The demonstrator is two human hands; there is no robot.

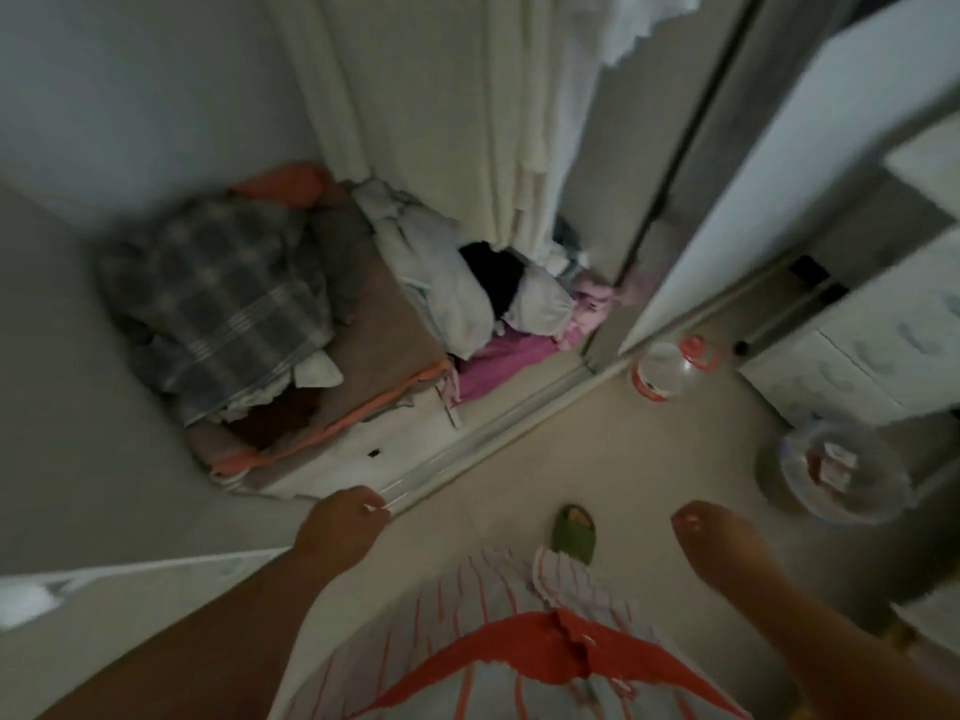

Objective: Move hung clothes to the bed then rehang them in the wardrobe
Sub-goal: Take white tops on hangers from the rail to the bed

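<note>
Pale cream garments (426, 122) hang inside the open wardrobe (332, 459), reaching down to piles on its floor. My left hand (343, 527) hovers over the wardrobe's sliding rail (467, 449) with its fingers loosely curled, and I see nothing in it. My right hand (717, 543) hangs over the floor at lower right, fingers relaxed and holding nothing. The whole view is blurred. No bed is in view.
On the wardrobe floor lie a grey plaid cloth (218, 293), crumpled white clothes (431, 283) and a pink cloth (498, 361). A sliding door (779, 174) stands at the right. A red-lidded clear jar (665, 371), a clear container (841, 475) and a green slipper (574, 532) sit on the tiled floor.
</note>
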